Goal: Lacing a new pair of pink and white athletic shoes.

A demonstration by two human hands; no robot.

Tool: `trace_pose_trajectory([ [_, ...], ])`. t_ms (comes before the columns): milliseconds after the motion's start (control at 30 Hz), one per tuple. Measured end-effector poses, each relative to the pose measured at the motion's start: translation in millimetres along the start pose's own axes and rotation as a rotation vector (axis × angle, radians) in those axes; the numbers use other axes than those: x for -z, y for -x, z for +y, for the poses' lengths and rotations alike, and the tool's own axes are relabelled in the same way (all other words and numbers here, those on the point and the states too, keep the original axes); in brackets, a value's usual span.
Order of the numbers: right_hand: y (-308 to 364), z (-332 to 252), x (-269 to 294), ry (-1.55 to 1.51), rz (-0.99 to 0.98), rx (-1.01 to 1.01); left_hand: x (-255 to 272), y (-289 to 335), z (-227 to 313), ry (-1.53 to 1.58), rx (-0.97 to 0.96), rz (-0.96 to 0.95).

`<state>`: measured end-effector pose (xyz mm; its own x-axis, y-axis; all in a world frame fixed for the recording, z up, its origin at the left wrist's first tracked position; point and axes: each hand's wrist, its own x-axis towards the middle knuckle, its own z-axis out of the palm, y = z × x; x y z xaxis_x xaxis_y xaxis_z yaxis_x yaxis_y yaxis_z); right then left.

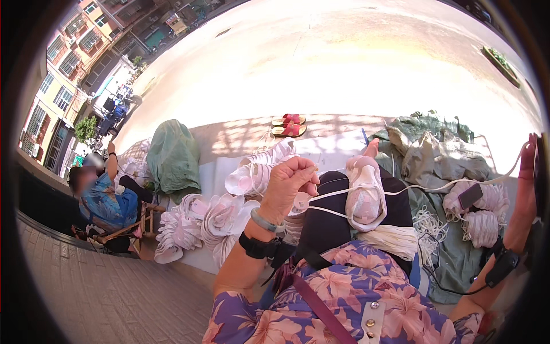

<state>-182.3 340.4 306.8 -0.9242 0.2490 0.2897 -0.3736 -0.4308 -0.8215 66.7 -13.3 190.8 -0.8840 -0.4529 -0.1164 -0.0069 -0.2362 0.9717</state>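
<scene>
A seated person in a flowered shirt (329, 281) is working a lace (329, 194) on a pale pink and white shoe (366, 200). The shoe is resting on the person's lap, between the dark-trousered thighs. The left hand (291, 178) is hovering left of the shoe, its fingers curling narrowly together; two strands are running from the shoe to it, and the hand appears to be gripping them. The right hand (526, 172) is reaching out to the far right edge of the view, and a single long strand is stretching from the shoe up to its fingers. It is showing nearly edge-on, so whether it is pinching the strand or just guiding it, one cannot tell.

As for progress, this shoe is looking partly done: the lace is joining it, but long lengths are hanging outside it on both sides, and no bow is showing. How many holes are being filled is too small to tell. Much seems to be waiting. A bundle of laces (392, 239) is lying on the lap, nearer than the shoe, and a loose tangle of laces (431, 225) is sitting just to the right. Stacked shoe pieces (226, 221) are crowding the left; whether any are carrying finished lacing is unclear. Pale bundles (487, 226) are lying farther right on a green sheet (458, 269), and these may be finished work, though that is only a guess.
</scene>
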Motion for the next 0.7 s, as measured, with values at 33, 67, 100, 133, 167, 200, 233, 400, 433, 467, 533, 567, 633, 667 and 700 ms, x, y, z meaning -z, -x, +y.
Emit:
trace_pose_trajectory([
  [33, 9, 53, 9, -0.063, -0.345, -0.189, -2, 3, -5, -0.002, -0.001, 0.026],
  [67, 43, 79, -4, -0.057, -0.635, -0.336, -8, -1, -9, 0.004, 0.007, 0.007],
  [100, 78, 99, -15, 0.012, -0.708, -0.444, -19, -8, -13, 0.015, 0.021, -0.053],
  [133, 107, 115, -27, 0.056, -0.796, -0.566, -28, -14, -16, 0.017, 0.023, -0.086],
  [167, 128, 131, -31, 0.094, -0.909, -0.631, -37, -19, -21, 0.014, 0.028, -0.125],
  [200, 145, 147, -34, 0.123, -0.968, -0.625, -44, -21, -26, 0.007, 0.036, -0.155],
  [233, 160, 156, -39, 0.14, -0.977, -0.575, -49, -23, -31, 0.01, 0.044, -0.184],
  [400, 174, 174, -44, 0.124, -0.95, -0.59, -62, -28, -47, -0.049, 0.059, -0.224],
  [433, 174, 176, -43, 0.127, -0.948, -0.608, -62, -30, -50, -0.058, 0.064, -0.22],
  [467, 174, 176, -42, 0.132, -0.951, -0.619, -63, -30, -53, -0.064, 0.062, -0.216],
  [533, 174, 172, -42, 0.134, -0.936, -0.671, -63, -30, -55, -0.068, 0.081, -0.218],
  [567, 173, 170, -43, 0.129, -0.928, -0.713, -63, -31, -56, -0.077, 0.086, -0.217],
  [633, 173, 171, -42, 0.119, -0.919, -0.736, -64, -32, -59, -0.072, 0.091, -0.226],
  [667, 174, 173, -42, 0.102, -0.911, -0.753, -64, -33, -60, -0.074, 0.09, -0.234],
  [700, 174, 175, -41, 0.104, -0.909, -0.759, -64, -33, -60, -0.073, 0.095, -0.233],
])
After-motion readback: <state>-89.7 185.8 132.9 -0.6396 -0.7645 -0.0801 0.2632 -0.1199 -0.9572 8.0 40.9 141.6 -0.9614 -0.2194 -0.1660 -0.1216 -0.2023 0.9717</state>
